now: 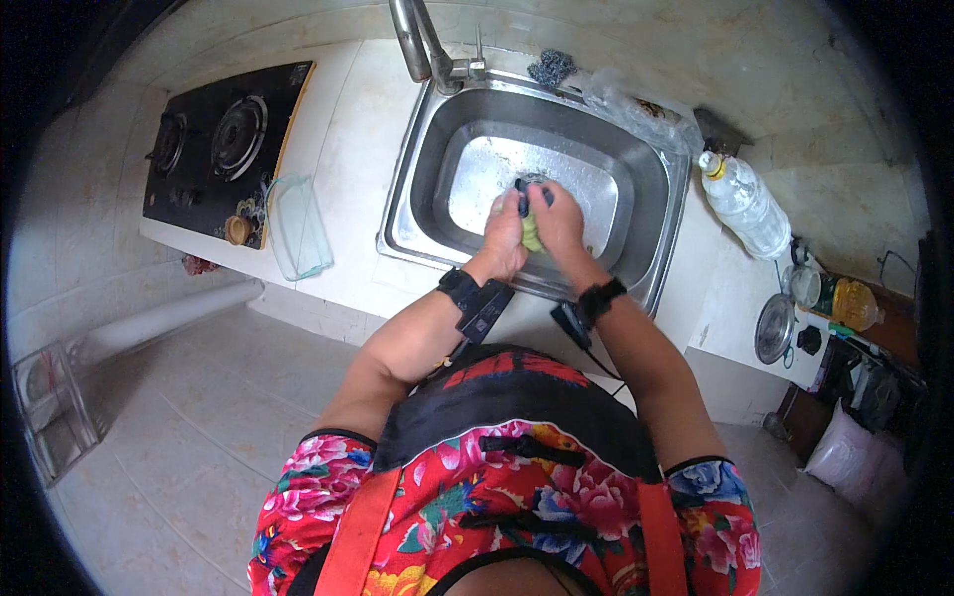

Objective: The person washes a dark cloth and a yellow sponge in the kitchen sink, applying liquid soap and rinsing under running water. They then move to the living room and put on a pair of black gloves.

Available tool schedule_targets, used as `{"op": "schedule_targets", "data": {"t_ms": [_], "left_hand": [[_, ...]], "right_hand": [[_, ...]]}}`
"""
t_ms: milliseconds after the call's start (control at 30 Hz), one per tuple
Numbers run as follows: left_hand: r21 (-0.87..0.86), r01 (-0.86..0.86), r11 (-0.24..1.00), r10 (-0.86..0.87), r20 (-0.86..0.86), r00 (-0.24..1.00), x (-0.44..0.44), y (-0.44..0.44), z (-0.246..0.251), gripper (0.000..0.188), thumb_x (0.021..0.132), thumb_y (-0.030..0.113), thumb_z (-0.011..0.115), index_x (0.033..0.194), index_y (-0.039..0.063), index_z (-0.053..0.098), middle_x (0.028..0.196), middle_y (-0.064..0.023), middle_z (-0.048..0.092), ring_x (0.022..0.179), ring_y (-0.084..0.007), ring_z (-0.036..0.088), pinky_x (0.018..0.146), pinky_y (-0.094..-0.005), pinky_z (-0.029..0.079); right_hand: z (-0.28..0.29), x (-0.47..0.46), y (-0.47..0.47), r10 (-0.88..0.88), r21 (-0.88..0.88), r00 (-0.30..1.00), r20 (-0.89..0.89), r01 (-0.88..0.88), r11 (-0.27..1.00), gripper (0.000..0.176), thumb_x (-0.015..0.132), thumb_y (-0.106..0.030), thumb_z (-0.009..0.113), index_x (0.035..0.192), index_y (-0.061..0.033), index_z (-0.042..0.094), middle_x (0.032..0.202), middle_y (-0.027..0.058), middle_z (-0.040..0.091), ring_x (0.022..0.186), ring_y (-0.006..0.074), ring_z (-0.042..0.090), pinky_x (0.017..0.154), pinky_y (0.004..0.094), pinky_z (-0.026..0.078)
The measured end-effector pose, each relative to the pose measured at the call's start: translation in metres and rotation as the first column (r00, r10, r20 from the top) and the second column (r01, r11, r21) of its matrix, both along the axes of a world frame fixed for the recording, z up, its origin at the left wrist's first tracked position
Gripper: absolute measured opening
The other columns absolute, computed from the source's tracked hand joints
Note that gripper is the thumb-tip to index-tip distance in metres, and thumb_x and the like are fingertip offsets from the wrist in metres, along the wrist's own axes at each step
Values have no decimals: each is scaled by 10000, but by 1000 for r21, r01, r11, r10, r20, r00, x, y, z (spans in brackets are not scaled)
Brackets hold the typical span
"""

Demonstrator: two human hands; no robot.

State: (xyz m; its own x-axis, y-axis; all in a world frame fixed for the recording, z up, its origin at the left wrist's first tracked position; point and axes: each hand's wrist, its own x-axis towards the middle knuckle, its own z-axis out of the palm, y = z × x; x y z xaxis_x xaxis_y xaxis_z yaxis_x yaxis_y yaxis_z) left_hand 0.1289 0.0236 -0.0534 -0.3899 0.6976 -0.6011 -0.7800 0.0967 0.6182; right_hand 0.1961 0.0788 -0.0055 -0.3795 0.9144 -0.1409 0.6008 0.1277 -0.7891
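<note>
Both hands are together over the stainless steel sink, low in its basin. My left hand and my right hand close around a yellow-green cloth-like item with a dark part at its top. The fingers hide much of it, so its exact kind is unclear. Behind the hands, the drain is partly covered. A metal faucet rises at the sink's back left corner, its spout turned to the left.
A black gas stove and a clear glass dish are at the left. Behind the sink lie a dark scouring pad and a clear plastic bag. A large plastic bottle and a round metal lid are at the right.
</note>
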Motion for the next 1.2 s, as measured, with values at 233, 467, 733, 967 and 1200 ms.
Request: {"op": "schedule_targets", "data": {"t_ms": [233,467,733,967,1200], "left_hand": [[-28,-66,997,72,368,927,-16,3,0,488,954,489,206,1106,100,458,1074,-114,539,997,-244,552,841,-416,467],[125,12,992,-33,166,986,-22,0,23,719,858,666,228,1391,184,229,1335,-130,372,1210,-285,391,989,-440,333],[88,40,995,-83,577,812,-46,1,-6,811,803,719,314,1372,143,261,1248,-181,447,1101,-330,474,962,-482,346],[-75,-202,977,214,216,953,-9,13,-13,257,942,227,420,1107,33,457,942,-123,555,846,-224,585,738,-372,508],[-95,132,987,-147,-171,974,-25,8,19,392,949,385,377,1131,44,440,983,-113,552,884,-238,582,760,-400,501]], "right_hand": [[9,-8,8,44,-23,996,77,-42,999,203,808,-252,588,864,-56,590,924,157,614,806,391,577,687,445,457],[-46,3,8,290,100,923,-252,-273,957,458,774,-228,622,1193,-80,514,1130,198,555,1076,329,516,917,388,388],[7,11,-9,420,-25,865,-275,-443,896,229,701,-74,587,926,-47,619,972,131,595,958,277,559,902,341,402],[-15,2,8,161,43,986,38,-163,986,236,761,-250,623,891,-54,605,945,155,570,886,341,551,796,389,435],[-11,2,-8,207,98,969,-137,-194,976,227,766,-252,607,882,-57,597,934,162,577,878,360,554,767,408,442]]}}
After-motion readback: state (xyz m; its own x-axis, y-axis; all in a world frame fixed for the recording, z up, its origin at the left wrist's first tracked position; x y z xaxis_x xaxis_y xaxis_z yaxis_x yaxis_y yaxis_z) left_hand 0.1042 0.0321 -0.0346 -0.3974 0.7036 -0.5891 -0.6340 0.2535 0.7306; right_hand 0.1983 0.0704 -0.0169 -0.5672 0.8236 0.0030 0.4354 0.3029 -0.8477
